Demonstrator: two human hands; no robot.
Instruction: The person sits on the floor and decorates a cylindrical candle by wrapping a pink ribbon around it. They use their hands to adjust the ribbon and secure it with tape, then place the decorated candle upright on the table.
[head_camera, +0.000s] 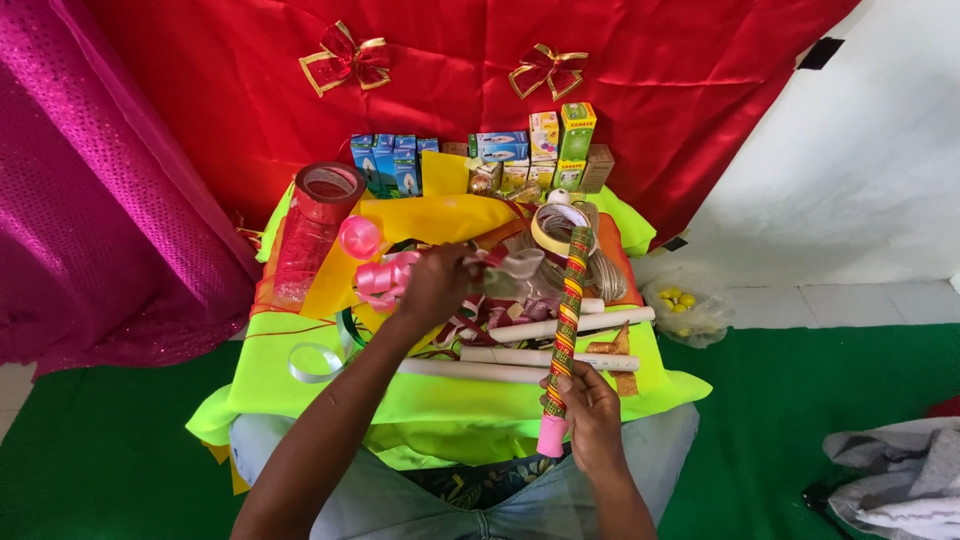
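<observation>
Ribbon wrapping looks to be the step in hand, I judge. My right hand (590, 410) has its fingers clamped round a decorated stick (565, 320), upright near me; my left hand (435, 285) pinches ribbon (510, 268) farther off, above the green cloth (300, 375). Next needs that ribbon drawn taut to the stick.

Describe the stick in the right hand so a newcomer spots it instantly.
Start at the lime-green cloth over the person's lap. Near its front edge the right hand holds a long stick wrapped in patterned red, green and yellow paper; the neighbouring sticks are plain white.
</observation>
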